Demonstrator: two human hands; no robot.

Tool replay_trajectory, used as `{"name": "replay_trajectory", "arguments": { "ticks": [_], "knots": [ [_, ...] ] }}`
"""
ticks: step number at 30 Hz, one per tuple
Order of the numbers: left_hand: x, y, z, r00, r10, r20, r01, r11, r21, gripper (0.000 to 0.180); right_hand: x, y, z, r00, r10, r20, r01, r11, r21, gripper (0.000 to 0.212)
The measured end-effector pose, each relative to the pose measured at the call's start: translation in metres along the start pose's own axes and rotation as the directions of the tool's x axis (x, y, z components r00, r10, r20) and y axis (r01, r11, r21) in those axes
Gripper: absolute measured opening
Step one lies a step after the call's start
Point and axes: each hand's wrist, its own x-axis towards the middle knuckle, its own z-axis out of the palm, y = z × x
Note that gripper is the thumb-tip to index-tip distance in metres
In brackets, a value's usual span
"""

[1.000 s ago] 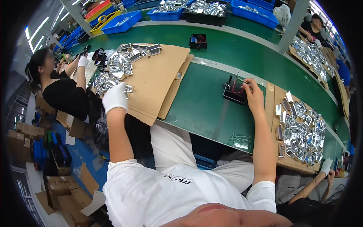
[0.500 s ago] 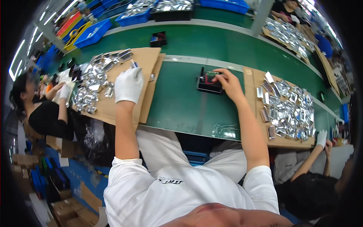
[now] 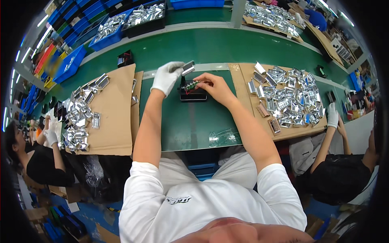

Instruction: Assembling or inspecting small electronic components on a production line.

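My left hand [image 3: 167,77], in a white glove, grips a shiny silver rectangular metal piece [image 3: 188,67] by its left end, above the black box. The black box [image 3: 193,97] stands on the green tabletop in front of me, its raised lid or back partly hidden by my hands. Bare, my right hand [image 3: 212,86] pinches a small green circuit board [image 3: 190,85] over the box. A red wire shows just below the board. The two hands are close together but apart.
Cardboard sheets with heaps of silver metal pieces lie left [image 3: 79,117] and right [image 3: 289,97]. Another black box [image 3: 125,59] stands beyond the left sheet. Blue bins [image 3: 71,65] are at the back left. Co-workers sit on the left [image 3: 44,164] and right [image 3: 336,174].
My left hand has come from the left heap to the middle, now carrying a silver metal piece beside my right hand. The right hand still holds the circuit board. The whole view has shifted.
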Motion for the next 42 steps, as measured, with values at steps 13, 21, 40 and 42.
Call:
{"name": "replay_trajectory", "arguments": {
  "ticks": [13, 21, 40, 42],
  "knots": [
    [-0.014, 0.011, 0.004, 0.992, -0.111, 0.058, 0.11, 0.993, 0.035, 0.025, -0.003, -0.002, 0.004, 0.992, 0.008, -0.127, -0.014, 0.999, -0.047, 0.01],
    [-0.012, 0.006, 0.004, 0.996, -0.07, 0.048, 0.063, 0.988, 0.14, 0.025, -0.002, 0.002, 0.004, 0.994, -0.018, -0.106, 0.016, 1.0, -0.017, 0.008],
    [-0.019, 0.011, 0.012, 0.948, 0.267, 0.171, -0.317, 0.798, 0.513, 0.037, -0.007, 0.005, -0.008, 0.996, -0.077, -0.047, 0.056, 0.938, -0.342, 0.085],
    [-0.015, 0.005, 0.013, 0.945, 0.282, 0.166, -0.327, 0.805, 0.495, 0.036, -0.007, 0.004, -0.012, 1.0, -0.02, -0.006, 0.017, 0.953, -0.302, 0.092]
  ]
}}
